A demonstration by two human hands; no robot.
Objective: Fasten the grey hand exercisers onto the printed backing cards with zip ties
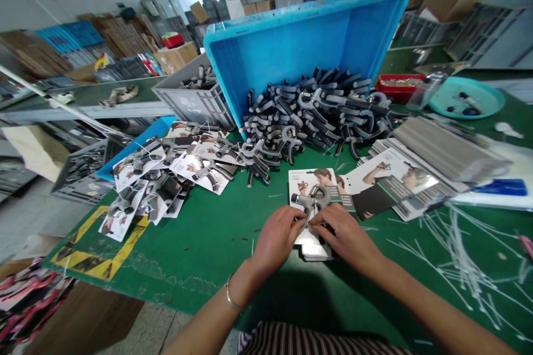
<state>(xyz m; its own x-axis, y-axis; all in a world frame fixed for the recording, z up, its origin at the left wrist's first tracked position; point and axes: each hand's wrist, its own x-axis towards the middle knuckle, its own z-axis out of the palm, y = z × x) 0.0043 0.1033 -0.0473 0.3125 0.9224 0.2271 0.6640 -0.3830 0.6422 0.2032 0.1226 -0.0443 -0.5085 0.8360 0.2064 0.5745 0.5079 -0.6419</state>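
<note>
A grey hand grip (323, 195) with a metal spring lies on a printed card (296, 178) near the middle of the green table. My left hand (280, 233) is closed at the grip's lower left, its fingertips pinched on something too small to make out. From the right, my right hand (343, 232) meets it, thumb and forefinger pressed together over the card. What these fingertips hold is hidden. More cards sit under the top one. Just right of them, another printed card (377, 191) leans on a card stack (449, 150).
Loose hand grips (308, 116) spill from a tipped blue crate (287, 44). Carded grips (204, 169) lie piled at the left. White ties (462, 255) spread over the right side. A red tray (400, 89) and a turquoise bowl (495, 101) stand behind. A person is beyond the crate.
</note>
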